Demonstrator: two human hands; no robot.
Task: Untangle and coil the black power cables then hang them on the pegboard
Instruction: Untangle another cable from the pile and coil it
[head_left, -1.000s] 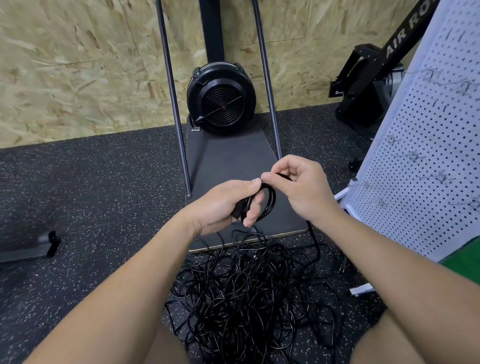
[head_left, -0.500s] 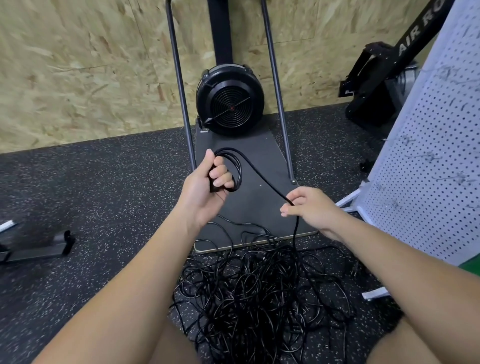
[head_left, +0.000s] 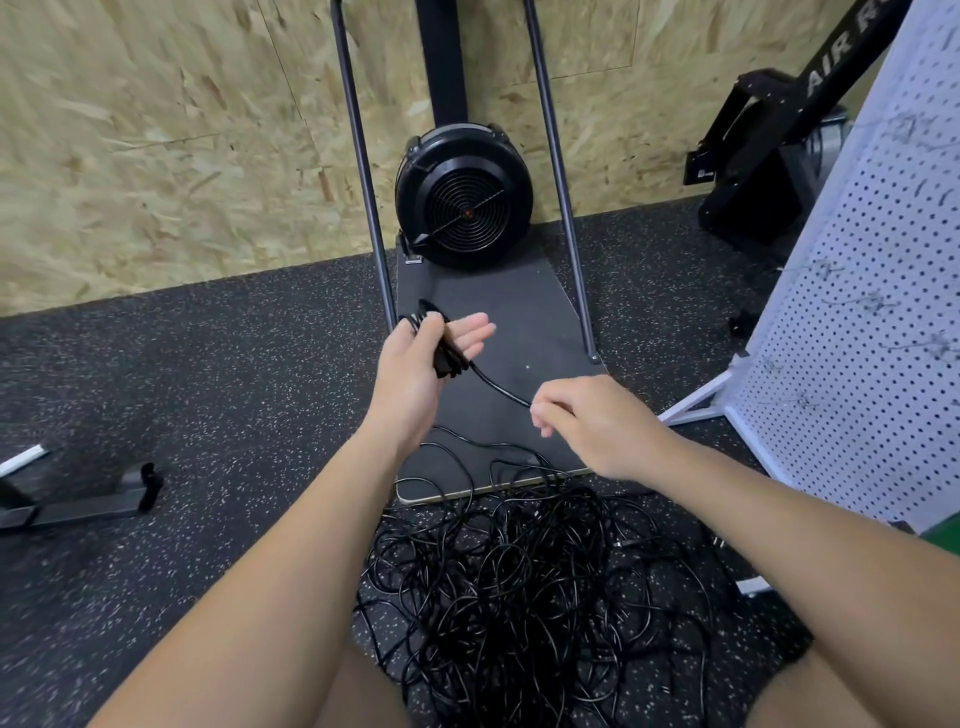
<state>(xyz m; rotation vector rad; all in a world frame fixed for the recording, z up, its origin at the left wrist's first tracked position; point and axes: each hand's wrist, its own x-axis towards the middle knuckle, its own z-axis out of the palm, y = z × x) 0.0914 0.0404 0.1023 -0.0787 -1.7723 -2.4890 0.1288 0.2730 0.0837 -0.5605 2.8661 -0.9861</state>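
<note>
A big tangle of black power cables (head_left: 524, 587) lies on the speckled floor between my knees. My left hand (head_left: 415, 369) holds a small black coil (head_left: 441, 348) pinned under its thumb, with the fingers stretched out straight. One strand runs from the coil down to my right hand (head_left: 582, 421), which pinches the cable (head_left: 501, 389) between thumb and fingers and stands lower right of the left hand. The white pegboard (head_left: 878, 322) stands at the right edge, with several wire hooks on it.
A black fan-wheel machine (head_left: 464, 200) on a dark platform (head_left: 524, 312) with two slanted metal poles stands straight ahead against an OSB wall. A black rower (head_left: 769, 156) sits at the back right. The pegboard's white foot (head_left: 691, 413) reaches onto the floor. A dark bracket (head_left: 88, 506) lies left.
My hands have come apart after meeting at the coil. The left hand has turned and opened its fingers over the coil. The right hand slid down the strand to the lower right.
</note>
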